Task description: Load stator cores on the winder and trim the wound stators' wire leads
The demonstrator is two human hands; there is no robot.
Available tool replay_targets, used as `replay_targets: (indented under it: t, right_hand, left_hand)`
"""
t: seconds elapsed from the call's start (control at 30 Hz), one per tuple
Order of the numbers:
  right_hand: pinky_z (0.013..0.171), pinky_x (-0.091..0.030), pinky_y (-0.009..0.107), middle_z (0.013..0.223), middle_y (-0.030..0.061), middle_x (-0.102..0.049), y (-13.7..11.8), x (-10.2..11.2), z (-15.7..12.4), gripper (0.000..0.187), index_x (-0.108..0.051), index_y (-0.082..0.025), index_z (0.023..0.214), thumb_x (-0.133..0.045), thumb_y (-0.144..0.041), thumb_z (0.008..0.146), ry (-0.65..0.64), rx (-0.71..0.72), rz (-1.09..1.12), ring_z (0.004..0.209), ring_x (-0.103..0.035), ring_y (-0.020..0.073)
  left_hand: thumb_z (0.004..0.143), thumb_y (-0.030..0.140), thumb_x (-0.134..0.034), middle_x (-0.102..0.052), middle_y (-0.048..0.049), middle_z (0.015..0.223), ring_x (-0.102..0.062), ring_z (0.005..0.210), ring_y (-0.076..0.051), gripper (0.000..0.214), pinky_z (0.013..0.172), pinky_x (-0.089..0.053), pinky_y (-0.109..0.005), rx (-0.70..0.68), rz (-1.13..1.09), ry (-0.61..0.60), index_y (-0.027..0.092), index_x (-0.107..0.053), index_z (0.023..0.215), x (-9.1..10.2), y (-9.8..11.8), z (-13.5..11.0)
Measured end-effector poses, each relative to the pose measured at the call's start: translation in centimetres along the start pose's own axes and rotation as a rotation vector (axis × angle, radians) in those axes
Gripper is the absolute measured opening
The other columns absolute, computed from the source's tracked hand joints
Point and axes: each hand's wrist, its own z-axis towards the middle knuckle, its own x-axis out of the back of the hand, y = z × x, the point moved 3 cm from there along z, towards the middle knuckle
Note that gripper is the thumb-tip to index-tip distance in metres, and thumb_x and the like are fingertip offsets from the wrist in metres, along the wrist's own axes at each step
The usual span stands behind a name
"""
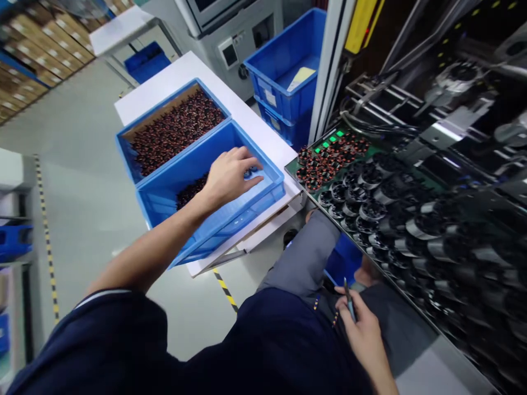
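Note:
My left hand (228,178) reaches over a blue bin (209,227), its thumb and fingers apart. Small dark parts (191,192) lie heaped in the bin, partly hidden behind my wrist. A little something dark shows in the gap beside my fingers, too small to name. Down by my lap, my right hand (364,323) is closed around a slim pointed tool (349,304) with a dark tip and a blue-grey body. Close to that hand, two thin striped pieces (336,318) show against my dark clothes.
A second blue bin (177,131) full of copper-and-black parts stands behind the first on a white table (255,131). At right, copper-wound rings (325,164) and rows of black-and-silver cylinders (382,203) cover a machine-side surface. Stacked blue crates (284,71) stand behind.

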Motion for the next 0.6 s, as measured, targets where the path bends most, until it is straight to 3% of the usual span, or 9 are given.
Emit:
replay_targets:
  t: [0.1, 0.23, 0.33, 0.47, 0.53, 0.6]
  right_hand:
    - [0.090, -0.070, 0.030, 0.094, 0.0069, -0.084, -1.3, 0.0, -1.1, 0.060, -0.087, -0.019, 0.129, -0.064, -0.070, 0.108, 0.010, 0.072, -0.004, 0.077, -0.082, 0.0227]
    - [0.098, -0.071, 0.032, 0.113, 0.0136, -0.090, -0.7, 0.5, -3.2, 0.056, -0.089, -0.019, 0.127, -0.066, -0.067, 0.110, 0.086, 0.075, 0.004, 0.100, -0.090, 0.0283]
    - [0.096, -0.073, 0.033, 0.122, 0.0163, -0.090, 1.1, 0.8, -4.7, 0.057, -0.090, -0.019, 0.123, -0.067, -0.070, 0.109, 0.165, 0.042, 0.039, 0.106, -0.091, 0.0310]
    - [0.100, -0.073, 0.036, 0.102, 0.0114, -0.089, 3.2, 0.1, -6.3, 0.061, -0.089, -0.019, 0.123, -0.063, -0.072, 0.109, 0.233, -0.013, 0.072, 0.095, -0.090, 0.0303]
    - [0.103, -0.072, 0.037, 0.107, 0.0127, -0.090, 3.6, -0.5, -6.8, 0.063, -0.090, -0.019, 0.127, -0.061, -0.073, 0.111, 0.226, -0.048, 0.100, 0.102, -0.091, 0.0318]
    - [0.110, -0.071, 0.040, 0.122, 0.0153, -0.091, 3.7, -1.0, -7.1, 0.065, -0.091, -0.019, 0.132, -0.061, -0.073, 0.112, 0.215, -0.069, 0.131, 0.117, -0.091, 0.0348]
  left_hand:
    - [0.108, 0.027, -0.077, -0.066, -0.0153, 0.168, -0.057, 0.157, -0.040, 0.039, 0.133, -0.048, -0.059, -0.226, 0.030, 0.011, 0.028, -0.085, 0.147, -2.3, 4.6, 6.9]
    - [0.103, 0.016, -0.077, -0.056, -0.0189, 0.178, -0.048, 0.164, -0.043, 0.052, 0.137, -0.045, -0.059, -0.287, 0.094, -0.159, 0.024, -0.082, 0.154, -6.6, 6.2, 13.4]
    - [0.106, 0.031, -0.080, -0.060, -0.0183, 0.174, -0.052, 0.161, -0.042, 0.042, 0.134, -0.049, -0.054, -0.294, 0.058, -0.229, 0.024, -0.086, 0.146, -8.6, 5.5, 15.8]
    - [0.102, 0.044, -0.084, -0.074, -0.0133, 0.154, -0.067, 0.136, -0.030, 0.028, 0.127, -0.055, -0.041, -0.358, -0.065, -0.171, 0.023, -0.090, 0.119, -9.3, 4.6, 17.3]
    - [0.101, 0.066, -0.081, -0.078, -0.0118, 0.141, -0.069, 0.120, -0.024, 0.045, 0.125, -0.059, -0.039, -0.390, -0.146, -0.088, 0.022, -0.086, 0.109, -9.2, 4.2, 18.2]
    - [0.092, 0.101, -0.068, -0.077, -0.0115, 0.127, -0.069, 0.112, -0.024, 0.080, 0.120, -0.066, -0.045, -0.411, -0.247, 0.031, 0.022, -0.080, 0.099, -8.8, 3.8, 19.4]
